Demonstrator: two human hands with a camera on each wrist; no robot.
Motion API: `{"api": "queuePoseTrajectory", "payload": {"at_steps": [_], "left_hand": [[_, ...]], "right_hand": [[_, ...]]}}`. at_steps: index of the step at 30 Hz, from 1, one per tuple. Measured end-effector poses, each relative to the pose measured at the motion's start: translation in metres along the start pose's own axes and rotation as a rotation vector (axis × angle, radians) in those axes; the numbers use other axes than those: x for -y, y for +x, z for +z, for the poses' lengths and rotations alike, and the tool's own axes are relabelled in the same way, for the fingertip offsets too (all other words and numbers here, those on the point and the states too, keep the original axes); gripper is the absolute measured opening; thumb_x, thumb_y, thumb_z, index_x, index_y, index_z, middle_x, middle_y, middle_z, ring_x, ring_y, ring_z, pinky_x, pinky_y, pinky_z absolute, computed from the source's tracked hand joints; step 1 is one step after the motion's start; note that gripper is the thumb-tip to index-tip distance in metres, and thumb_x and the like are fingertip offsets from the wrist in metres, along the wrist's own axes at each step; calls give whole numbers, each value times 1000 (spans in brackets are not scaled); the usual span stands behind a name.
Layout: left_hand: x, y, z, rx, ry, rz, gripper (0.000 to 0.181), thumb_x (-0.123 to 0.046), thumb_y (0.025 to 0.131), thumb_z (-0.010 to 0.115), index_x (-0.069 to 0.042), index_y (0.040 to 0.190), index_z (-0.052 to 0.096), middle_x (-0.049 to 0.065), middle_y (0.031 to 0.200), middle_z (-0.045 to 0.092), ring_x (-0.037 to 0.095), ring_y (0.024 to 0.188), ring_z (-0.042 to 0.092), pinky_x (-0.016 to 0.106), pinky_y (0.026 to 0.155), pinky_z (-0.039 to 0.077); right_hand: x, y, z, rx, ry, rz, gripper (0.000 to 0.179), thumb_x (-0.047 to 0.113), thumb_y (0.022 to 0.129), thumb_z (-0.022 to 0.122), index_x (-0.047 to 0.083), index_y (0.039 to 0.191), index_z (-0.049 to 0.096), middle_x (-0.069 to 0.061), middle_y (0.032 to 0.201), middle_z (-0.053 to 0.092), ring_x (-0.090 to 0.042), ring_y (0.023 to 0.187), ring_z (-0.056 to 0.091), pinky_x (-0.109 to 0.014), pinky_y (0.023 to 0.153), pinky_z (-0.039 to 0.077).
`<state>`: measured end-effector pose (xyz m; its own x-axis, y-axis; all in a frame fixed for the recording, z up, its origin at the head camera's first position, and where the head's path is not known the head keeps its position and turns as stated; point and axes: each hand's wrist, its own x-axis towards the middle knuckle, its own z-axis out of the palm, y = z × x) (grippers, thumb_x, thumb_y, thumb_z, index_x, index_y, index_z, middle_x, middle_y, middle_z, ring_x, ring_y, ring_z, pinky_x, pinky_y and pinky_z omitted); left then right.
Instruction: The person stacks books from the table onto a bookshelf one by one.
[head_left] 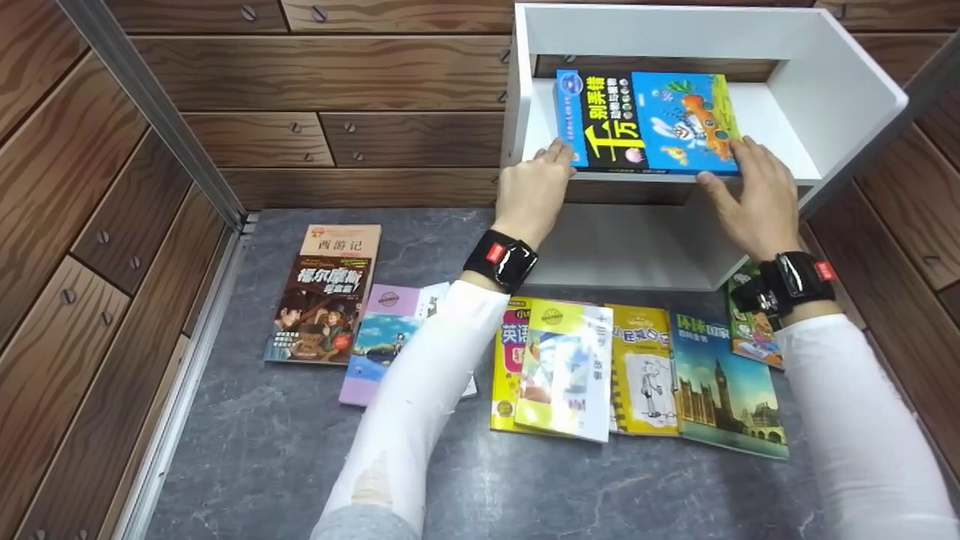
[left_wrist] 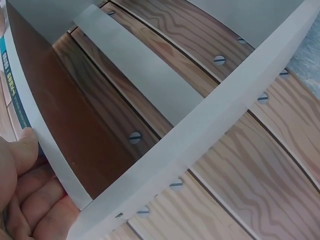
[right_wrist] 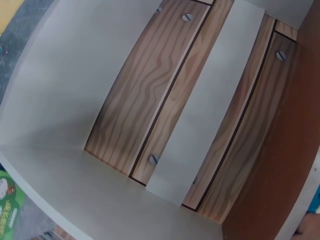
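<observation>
A blue, black and yellow picture book [head_left: 675, 124] with a rabbit and carrot on its cover lies flat on the upper shelf of a small white bookshelf [head_left: 847, 82]. My left hand [head_left: 534, 187] touches the book's front left corner. In the left wrist view, the left thumb [left_wrist: 27, 150] lies by the book's spine [left_wrist: 12, 85] at the shelf edge. My right hand [head_left: 761, 195] rests at the book's right side, fingers along the cover's edge and thumb at its front edge. Only a sliver of that hand shows in the right wrist view.
On the grey tabletop [head_left: 247, 450], the brown detective book [head_left: 319, 311] overlaps a tan one, left of a purple book [head_left: 360, 382]. Several books, including a yellow one [head_left: 645, 375] and one with a clock tower [head_left: 731, 397], lie before the bookshelf. Wood-patterned panels surround the table.
</observation>
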<state>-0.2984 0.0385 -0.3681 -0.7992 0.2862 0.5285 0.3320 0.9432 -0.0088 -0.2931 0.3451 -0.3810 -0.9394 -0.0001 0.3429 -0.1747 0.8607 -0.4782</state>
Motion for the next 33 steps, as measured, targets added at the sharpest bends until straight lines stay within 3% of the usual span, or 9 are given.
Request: {"api": "queuePoseTrajectory", "payload": {"at_steps": [5,8,12,14,17,22,25,29,33], "left_hand": [[2,-8,2,31,-75,8,54,-44,103,61,-13,147,60,3,154,55,19,108,74,32,70,63],[3,-16,4,73,-151,31,63,-43,104,61,-9,156,47,6,164,42,22,123,67,32,91,61],[7,-30,12,94,-244,106,70,-36,105,60,-5,161,33,11,171,25,25,149,42,33,124,30],[10,-40,17,85,-263,149,72,-32,104,60,-3,162,28,13,173,19,26,155,30,33,129,14],[17,-56,26,57,-244,191,74,-28,103,60,-3,163,25,13,173,15,27,159,18,36,129,5],[25,-88,44,40,-229,209,71,-24,101,62,-8,162,31,8,173,20,28,159,17,46,130,12],[29,-108,56,69,-260,193,68,-22,100,63,-9,161,35,7,172,24,28,158,22,47,129,17],[29,-134,70,130,-328,131,65,-21,100,64,-8,158,39,8,169,30,26,153,34,44,126,26],[27,-158,80,158,-392,37,59,-22,100,66,-8,154,47,10,158,47,25,136,54,40,111,47]], "right_hand": [[-2,-3,2,-34,65,25,101,71,99,46,5,167,11,-23,170,19,-43,156,17,-54,129,0],[-4,-7,3,-46,66,31,103,70,99,46,7,167,3,-22,171,14,-43,157,15,-53,129,-2],[-5,-14,5,-57,52,30,102,67,100,46,8,166,-3,-16,173,5,-37,159,9,-48,129,-4],[-6,-18,7,-58,42,21,101,65,101,46,8,166,-5,-12,174,0,-33,160,5,-45,129,-6],[-7,-24,11,-66,33,-1,99,63,102,46,7,166,-6,-9,174,-6,-27,160,0,-38,129,-9],[-12,-35,24,-140,69,-15,93,53,103,51,8,167,0,-7,175,-3,-24,161,-1,-39,129,-4],[-11,-44,33,-198,103,-23,89,45,104,54,9,167,4,-6,175,1,-20,161,-1,-38,129,-1],[-9,-64,47,-235,175,-42,84,37,104,56,10,167,8,-5,175,3,-17,160,0,-37,129,-1],[-6,-89,64,-191,247,-26,82,36,105,56,14,167,8,-3,174,2,-14,159,2,-43,128,0]]}}
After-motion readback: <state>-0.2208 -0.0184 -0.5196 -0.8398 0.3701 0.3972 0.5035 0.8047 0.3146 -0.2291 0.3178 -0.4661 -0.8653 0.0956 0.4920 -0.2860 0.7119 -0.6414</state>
